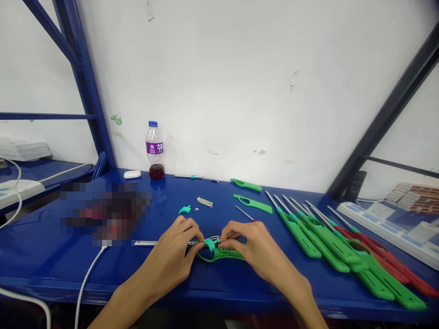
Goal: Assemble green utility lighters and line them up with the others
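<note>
An opened green lighter shell half [224, 254] lies on the blue table below my fingers. A curved teal trigger [210, 244] sits above its finger opening. At the trigger's left edge, the thumb and index finger of my left hand [178, 246] are pinched together on it. My right hand [252, 242] pinches from the other side, at a small dark and metallic part with thin wire; the fingertips cover most of it. A metal tube [146, 243] runs leftward from under my left hand. Another teal trigger [185, 209] rests beyond that hand.
Several assembled green lighters [318, 233] and red lighters [380, 251] lie at right, by a white power strip [387, 233]. Farther back are two green shell halves [254, 203], a screwdriver [245, 213], a metal rod [192, 177], a bottle [157, 153] and a white case [132, 174].
</note>
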Demonstrator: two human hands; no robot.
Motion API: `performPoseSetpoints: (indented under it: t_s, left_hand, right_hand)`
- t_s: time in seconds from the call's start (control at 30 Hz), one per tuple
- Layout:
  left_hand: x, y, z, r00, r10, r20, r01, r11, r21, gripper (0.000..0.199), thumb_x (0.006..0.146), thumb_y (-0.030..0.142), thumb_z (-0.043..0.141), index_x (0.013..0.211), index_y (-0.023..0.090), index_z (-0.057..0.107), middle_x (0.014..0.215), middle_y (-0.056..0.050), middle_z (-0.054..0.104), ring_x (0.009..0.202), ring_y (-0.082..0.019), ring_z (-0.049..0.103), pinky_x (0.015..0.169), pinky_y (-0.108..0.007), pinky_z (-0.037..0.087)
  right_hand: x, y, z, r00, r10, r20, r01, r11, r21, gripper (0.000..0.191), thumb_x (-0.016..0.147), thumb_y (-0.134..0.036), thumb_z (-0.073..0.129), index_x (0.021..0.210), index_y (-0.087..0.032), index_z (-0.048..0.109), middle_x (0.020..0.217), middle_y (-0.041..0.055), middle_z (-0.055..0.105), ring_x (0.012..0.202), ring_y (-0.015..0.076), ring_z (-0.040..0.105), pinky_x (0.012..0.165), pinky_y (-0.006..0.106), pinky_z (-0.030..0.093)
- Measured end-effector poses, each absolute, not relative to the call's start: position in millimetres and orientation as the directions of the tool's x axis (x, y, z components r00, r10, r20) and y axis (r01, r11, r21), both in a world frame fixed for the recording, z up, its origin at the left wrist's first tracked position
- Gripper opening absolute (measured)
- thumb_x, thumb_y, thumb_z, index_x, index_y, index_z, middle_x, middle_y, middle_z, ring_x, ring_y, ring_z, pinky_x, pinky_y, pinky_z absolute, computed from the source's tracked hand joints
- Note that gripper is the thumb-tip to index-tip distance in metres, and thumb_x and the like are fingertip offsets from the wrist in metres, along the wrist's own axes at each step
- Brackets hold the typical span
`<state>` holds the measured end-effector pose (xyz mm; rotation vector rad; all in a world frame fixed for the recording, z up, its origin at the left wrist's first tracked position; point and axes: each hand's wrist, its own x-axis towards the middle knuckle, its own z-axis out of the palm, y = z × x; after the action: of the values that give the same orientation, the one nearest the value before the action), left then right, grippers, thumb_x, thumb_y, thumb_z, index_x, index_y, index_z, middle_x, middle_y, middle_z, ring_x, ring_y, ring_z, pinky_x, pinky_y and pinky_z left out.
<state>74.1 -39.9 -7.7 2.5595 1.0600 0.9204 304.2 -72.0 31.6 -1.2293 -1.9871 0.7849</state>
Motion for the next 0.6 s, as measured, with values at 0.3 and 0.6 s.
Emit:
performPoseSetpoints:
  t_s: [0.3, 0.6]
  left_hand:
    - [77, -36, -14, 0.533, 0.659, 0.530, 0.559, -0.745, 0.364, 0.019, 0.101, 0.011, 0.053, 0.091, 0.020, 0.065, 0.096, -0.004, 0.067, 0.090, -0.024, 0.057, 0.081, -0.039, 0.049]
    - [73, -31, -22, 0.575, 0.657, 0.487, 0.571, -0.749, 0.337, 0.022, 0.103, 0.013, 0.048, 0.100, 0.024, 0.066, 0.118, -0.004, 0.074, 0.114, -0.025, 0.066, 0.096, -0.040, 0.049]
  right_hand:
    - [304, -73, 33, -0.340, 0.914, 0.221, 0.513, 0.378, -0.771, 0.015, 0.097, -0.014, 0.069, 0.088, -0.025, 0.072, 0.086, -0.0054, 0.081, 0.086, 0.0148, 0.077, 0.079, 0.020, 0.051]
    - [306, -75, 36, -0.360, 0.912, 0.194, 0.708, 0.403, -0.581, 0.007, 0.095, -0.022, 0.077, 0.092, -0.027, 0.075, 0.089, -0.0072, 0.081, 0.079, 0.0161, 0.072, 0.074, 0.025, 0.043]
